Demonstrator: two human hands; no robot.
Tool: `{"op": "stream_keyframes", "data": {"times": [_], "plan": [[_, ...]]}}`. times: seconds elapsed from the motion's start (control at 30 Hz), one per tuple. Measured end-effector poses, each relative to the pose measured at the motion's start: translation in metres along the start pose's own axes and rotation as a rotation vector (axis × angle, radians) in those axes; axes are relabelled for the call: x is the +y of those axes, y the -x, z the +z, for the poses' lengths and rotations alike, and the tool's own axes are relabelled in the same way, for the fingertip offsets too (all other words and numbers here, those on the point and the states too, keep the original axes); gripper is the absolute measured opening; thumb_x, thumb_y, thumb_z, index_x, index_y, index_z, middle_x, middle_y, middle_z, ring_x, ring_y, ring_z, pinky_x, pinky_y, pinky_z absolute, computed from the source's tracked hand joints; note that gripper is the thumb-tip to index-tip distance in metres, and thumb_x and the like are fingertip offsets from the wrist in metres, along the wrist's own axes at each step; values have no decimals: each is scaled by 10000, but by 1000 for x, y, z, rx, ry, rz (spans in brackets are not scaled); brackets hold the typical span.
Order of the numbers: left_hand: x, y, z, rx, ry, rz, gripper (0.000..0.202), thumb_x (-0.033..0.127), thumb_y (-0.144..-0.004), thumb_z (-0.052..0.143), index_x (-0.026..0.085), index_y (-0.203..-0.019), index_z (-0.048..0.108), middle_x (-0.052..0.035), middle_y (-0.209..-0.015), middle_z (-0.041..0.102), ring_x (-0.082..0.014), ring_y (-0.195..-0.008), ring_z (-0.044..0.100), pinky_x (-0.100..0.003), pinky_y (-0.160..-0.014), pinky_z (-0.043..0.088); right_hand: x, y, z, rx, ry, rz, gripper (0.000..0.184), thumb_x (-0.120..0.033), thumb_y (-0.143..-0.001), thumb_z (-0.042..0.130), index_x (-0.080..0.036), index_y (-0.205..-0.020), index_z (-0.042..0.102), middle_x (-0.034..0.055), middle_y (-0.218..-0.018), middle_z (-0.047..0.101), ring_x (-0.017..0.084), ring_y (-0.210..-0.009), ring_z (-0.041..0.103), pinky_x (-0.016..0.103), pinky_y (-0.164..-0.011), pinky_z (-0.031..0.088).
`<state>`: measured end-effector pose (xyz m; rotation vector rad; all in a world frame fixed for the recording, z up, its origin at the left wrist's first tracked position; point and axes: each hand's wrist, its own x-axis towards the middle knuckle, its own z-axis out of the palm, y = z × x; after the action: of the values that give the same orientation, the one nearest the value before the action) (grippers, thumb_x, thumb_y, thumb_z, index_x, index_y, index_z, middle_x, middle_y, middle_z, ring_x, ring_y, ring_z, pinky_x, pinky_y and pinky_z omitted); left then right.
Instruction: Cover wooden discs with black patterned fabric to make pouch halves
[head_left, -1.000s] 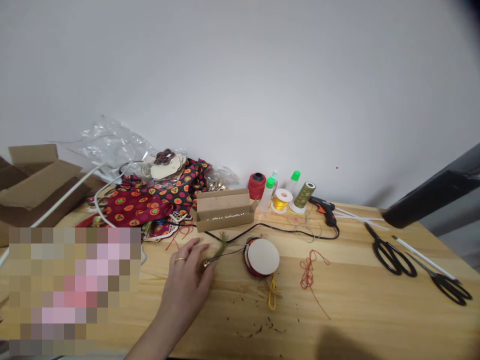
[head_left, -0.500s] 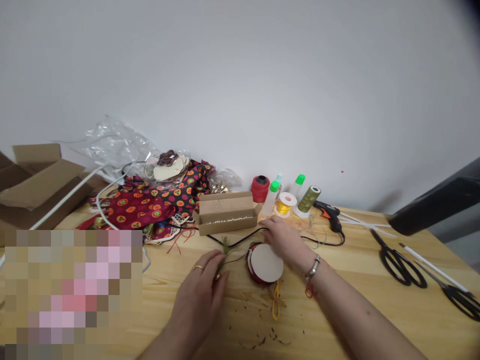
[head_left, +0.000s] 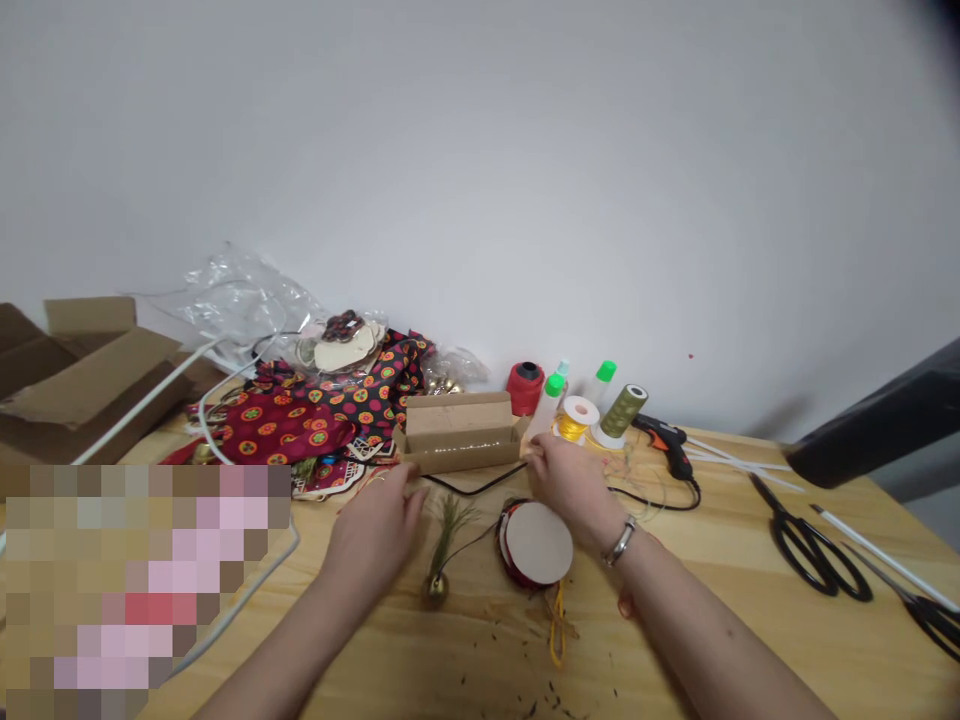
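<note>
My left hand (head_left: 377,522) is at the front left corner of a small open cardboard box (head_left: 469,458). Its thumb is spread from the fingers, and the fingertips meet a black cable (head_left: 474,492). By the box's right end, my right hand (head_left: 568,482) has its fingers closed around that cable. Between the hands lie a green thread tassel (head_left: 451,525) with a round gold bell (head_left: 435,590) and a dark cord. To their right is a round drum-shaped piece (head_left: 538,543) with a pale flat face and a yellow cord loop (head_left: 557,625).
Glue bottles (head_left: 550,400), a red thread cone (head_left: 524,388), yellow (head_left: 576,420) and olive (head_left: 624,410) spools stand behind. A glue gun (head_left: 664,440) and black scissors (head_left: 814,550) lie right. Patterned fabric (head_left: 300,410) and a cardboard box (head_left: 90,390) are left.
My left hand has let go of the tassel and moved up and left to the cable by the small box. The tassel and bell now lie uncovered. My right hand stays at the cable.
</note>
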<state>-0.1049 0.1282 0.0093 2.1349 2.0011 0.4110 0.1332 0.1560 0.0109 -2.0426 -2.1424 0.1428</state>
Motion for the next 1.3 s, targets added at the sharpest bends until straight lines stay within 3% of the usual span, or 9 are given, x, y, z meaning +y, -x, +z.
{"op": "stream_keyframes", "data": {"times": [0.13,0.33,0.47,0.63,0.73,0.9,1.0,1.1,1.3], "plan": [[2,-10,-3,9,-16,40,331,261,-898,407,134,-1163,560,-119,-954,704,-246,-889,658,-323,-749,461,-7,-3,1,47,-88,-54,373,-321,-907,515,-182,-1249,463,93,-935,696,220,-850,649,275,-663,419],[3,-24,-4,40,-167,30,406,247,-922,354,170,-1309,453,-153,-1002,677,-271,-822,666,-339,-666,456,-7,-5,5,88,-186,-115,508,-271,-909,515,-202,-1373,320,74,-1032,662,185,-869,632,266,-712,434],[2,-33,2,15,-148,87,293,230,-912,394,153,-1130,575,-133,-969,688,-252,-901,654,-313,-733,452,-5,-3,6,64,-204,-159,313,-242,-896,532,-219,-1208,513,71,-1053,654,177,-892,623,264,-745,429],[4,-31,7,21,-126,90,401,234,-916,385,139,-1299,457,-143,-992,692,-263,-874,663,-343,-722,463,1,1,4,61,-222,-137,346,-209,-898,500,-200,-1244,495,75,-1019,672,180,-871,624,263,-727,431],[5,-20,3,19,-121,97,383,232,-912,383,131,-1264,495,-144,-986,688,-275,-881,655,-370,-742,469,7,11,-6,60,-228,-105,402,-195,-901,466,-193,-1302,449,71,-996,681,184,-830,628,274,-709,434],[10,18,7,-72,-2,289,231,260,-883,450,208,-1001,641,-93,-1073,652,-238,-991,611,-356,-838,477,13,49,-23,-37,-266,-97,203,-314,-895,494,-204,-956,653,53,-854,692,198,-783,632,290,-681,445],[16,40,20,-73,64,383,279,239,-788,591,217,-1060,647,-103,-1185,619,-279,-1111,543,-418,-918,464,10,70,-22,-104,-348,-143,549,-473,-756,667,-212,-1225,549,90,-1133,640,252,-1026,582,354,-855,451],[22,48,29,-66,34,407,199,116,-789,533,195,-879,692,-120,-1168,638,-292,-1094,548,-448,-902,476,5,81,-14,-149,-346,-164,887,-455,-631,771,-174,-1383,396,136,-1293,537,306,-1178,473,426,-980,387],[21,37,22,-13,38,348,214,135,-858,455,183,-815,660,-107,-1036,673,-256,-972,599,-406,-848,492,6,81,-7,-159,-426,-146,839,-329,-685,719,-145,-1412,344,136,-1350,472,267,-1228,433,409,-1048,353]]}}
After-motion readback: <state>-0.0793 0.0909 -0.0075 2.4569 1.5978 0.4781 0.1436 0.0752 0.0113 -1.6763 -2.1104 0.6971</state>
